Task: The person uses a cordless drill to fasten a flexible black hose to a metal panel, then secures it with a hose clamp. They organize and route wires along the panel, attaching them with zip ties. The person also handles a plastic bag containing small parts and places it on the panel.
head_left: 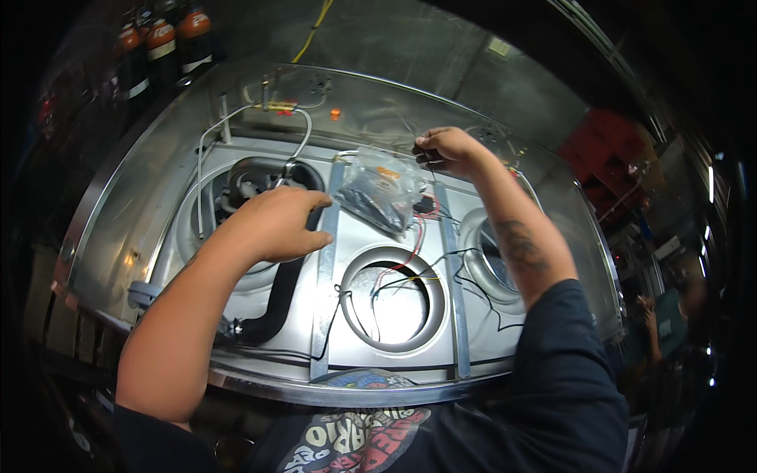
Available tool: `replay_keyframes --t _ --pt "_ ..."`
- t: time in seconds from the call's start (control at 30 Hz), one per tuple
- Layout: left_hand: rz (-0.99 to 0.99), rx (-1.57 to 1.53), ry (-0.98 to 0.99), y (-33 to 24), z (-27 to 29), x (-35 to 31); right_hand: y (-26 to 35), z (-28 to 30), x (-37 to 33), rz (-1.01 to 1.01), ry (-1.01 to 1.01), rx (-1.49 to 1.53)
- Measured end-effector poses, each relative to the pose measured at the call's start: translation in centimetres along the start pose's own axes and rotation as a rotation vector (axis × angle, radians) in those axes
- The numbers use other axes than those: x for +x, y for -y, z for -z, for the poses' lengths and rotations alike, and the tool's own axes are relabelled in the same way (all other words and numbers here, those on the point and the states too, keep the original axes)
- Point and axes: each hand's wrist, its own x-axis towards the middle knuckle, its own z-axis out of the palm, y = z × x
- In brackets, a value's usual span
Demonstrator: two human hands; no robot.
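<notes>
My left hand (288,225) is over the left part of a wide stainless-steel housing (118,221), fingers and thumb apart, holding nothing. A black pipe (277,307) passes beneath it. At the far middle, my right hand (446,150) has its fingers curled and pinched. A thin dark wire (432,170) seems to run down from them. Between the hands lies a clear plastic bag (378,193) with dark contents. Loose red, black and yellow wires (418,236) trail past it toward a round metal ring (438,307).
Two metal crossbars (325,292) divide the housing. Another round opening (482,256) sits under my right forearm. Thin metal tubes (203,169) and a brass fitting (277,106) line the back left. Orange-topped cylinders (162,39) stand beyond; a person's hand (648,315) shows at far right.
</notes>
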Motion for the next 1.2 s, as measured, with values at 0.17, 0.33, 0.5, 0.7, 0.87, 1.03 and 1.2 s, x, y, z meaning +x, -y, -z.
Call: replay_keyframes --t 0.17,0.33,0.5,0.7,0.87,1.03,1.2 --pt "-0.102 -0.116 -0.035 -2.5 -1.2 -0.5 2.9 2.6 -17.2 0.225 0.306 -0.061" --pt "-0.443 0.099 0.294 -8.5 -3.1 -0.9 -6.8 8.6 -36.5 0.672 -0.010 -0.080" --pt "-0.634 -0.015 0.492 -11.5 -5.9 3.6 -24.0 9.2 -50.9 0.462 -0.067 0.381" --pt "-0.505 -0.108 0.899 -11.8 -20.5 11.0 -41.8 1.2 -53.1 -0.435 -0.794 0.141" --pt "-0.515 -0.340 0.988 -16.7 -33.7 11.2 -42.6 1.1 -42.9 -0.273 -0.763 0.654" --pt "-0.368 -0.679 1.153 -21.6 -39.3 6.4 -40.6 0.4 -37.6 -0.346 -0.504 1.200" --pt "-0.296 -0.661 1.168 -21.7 -39.3 5.7 -41.7 1.8 -37.0 -0.335 -0.394 1.221"
